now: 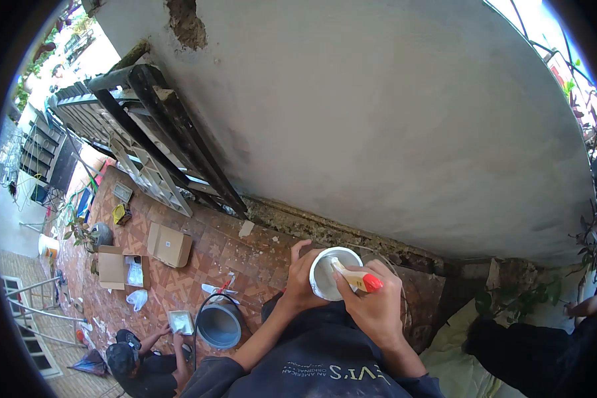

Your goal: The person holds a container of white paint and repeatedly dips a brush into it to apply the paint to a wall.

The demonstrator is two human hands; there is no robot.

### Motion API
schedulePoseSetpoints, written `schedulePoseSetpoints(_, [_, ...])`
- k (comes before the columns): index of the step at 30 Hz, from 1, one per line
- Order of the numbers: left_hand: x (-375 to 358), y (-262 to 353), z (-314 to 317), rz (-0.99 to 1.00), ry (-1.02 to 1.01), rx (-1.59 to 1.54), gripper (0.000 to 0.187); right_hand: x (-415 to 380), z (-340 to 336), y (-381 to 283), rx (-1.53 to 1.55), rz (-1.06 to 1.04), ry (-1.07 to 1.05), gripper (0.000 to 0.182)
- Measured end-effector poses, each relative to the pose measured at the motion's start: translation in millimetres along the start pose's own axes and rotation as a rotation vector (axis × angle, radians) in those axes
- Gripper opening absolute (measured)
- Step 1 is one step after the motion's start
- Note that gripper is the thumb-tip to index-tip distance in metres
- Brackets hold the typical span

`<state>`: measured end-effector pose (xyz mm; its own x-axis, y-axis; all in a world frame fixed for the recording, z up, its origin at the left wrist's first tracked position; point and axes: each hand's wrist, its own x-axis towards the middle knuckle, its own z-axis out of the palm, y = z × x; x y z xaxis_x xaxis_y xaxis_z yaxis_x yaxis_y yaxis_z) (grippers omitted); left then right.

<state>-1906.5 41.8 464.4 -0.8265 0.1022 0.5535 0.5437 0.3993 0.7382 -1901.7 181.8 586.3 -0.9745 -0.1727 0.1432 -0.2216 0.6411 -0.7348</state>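
Note:
A small white tub [324, 281] is held close in front of my body, its open top facing up at me. My left hand [301, 281] wraps around the tub's left side, thumb and fingers along its wall. In my right hand [378, 304] is a paintbrush [355, 276] with a pale handle and a red end. The brush points down into the tub, and its bristles are hidden inside. Pale material shows within the tub, around the brush.
A grey plastered wall [391, 126] rises ahead. Black metal gates [172, 126] lean on it at left, beside a ladder [149, 174]. Cardboard boxes [169, 245] and a grey basin [219, 326] stand on the tiled floor. One person [154, 361] crouches lower left; another [524, 348] is at right.

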Motion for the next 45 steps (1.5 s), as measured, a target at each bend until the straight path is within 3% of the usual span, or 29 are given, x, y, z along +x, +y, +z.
schedulePoseSetpoints(2, [1.0,1.7,-3.0,-0.004,-0.01,0.01,0.06,-1.8,-0.8,2.9,0.021,-0.01,0.005,0.015])
schedulePoseSetpoints(6, [7.3,-2.0,13.7,0.056,-0.02,-0.058,0.059,-7.4,-14.0,0.8,0.133,0.283,0.055,0.01])
schedulePoseSetpoints(8, [9.8,-1.7,23.6,0.026,-0.014,-0.08,0.061,-8.6,-9.7,20.2,0.292,0.272,0.119,0.011])
schedulePoseSetpoints(9, [12.3,0.6,26.5,0.018,-0.018,-0.103,0.061,-4.8,-14.9,16.0,0.306,0.243,0.098,0.011])
schedulePoseSetpoints(11, [14.0,1.1,35.1,0.024,0.01,-0.105,0.062,0.6,-35.4,7.4,0.385,0.384,0.04,0.013])
schedulePoseSetpoints(16, [27.6,1.0,53.1,0.006,0.002,-0.077,0.065,12.1,-67.2,50.3,0.401,0.257,0.131,0.017])
schedulePoseSetpoints(20, [42.5,-0.7,83.5,0.002,0.066,-0.012,0.063,23.1,-98.5,85.4,0.469,0.282,0.17,0.014])
schedulePoseSetpoints(23, [58.1,5.7,115.5,-0.011,0.083,-0.006,0.062,33.4,-129.7,109.5,0.505,0.202,0.265,0.013])
schedulePoseSetpoints(26, [73.3,11.7,147.1,0.009,0.098,-0.008,0.064,48.0,-179.2,134.4,0.374,-0.087,0.318,0.015])
schedulePoseSetpoints(27, [75.7,13.8,156.8,0.037,0.099,0.002,0.066,54.6,-195.2,137.0,0.361,-0.077,0.336,0.015])
schedulePoseSetpoints(29, [78.3,17.6,176.5,0.047,0.072,-0.028,0.065,65.6,-228.7,144.7,-0.03,-0.407,0.414,0.022])
schedulePoseSetpoints(31, [83.3,23.3,191.9,0.064,0.049,-0.054,0.065,87.6,-255.7,140.2,-0.213,-0.677,0.466,0.027])
schedulePoseSetpoints(37, [75.5,35.3,215.9,-0.042,0.045,-0.015,0.056,145.3,-327.2,143.7,-0.491,-0.813,0.177,0.022])
schedulePoseSetpoints(41, [79.9,39.4,219.1,-0.005,-0.025,0.049,0.063,184.7,-363.0,132.3,-0.567,-1.078,0.425,0.026])
schedulePoseSetpoints(45, [73.5,31.3,231.8,-0.217,0.181,-0.222,0.06,171.8,-380.7,106.4,-0.662,-1.179,0.6,0.024])
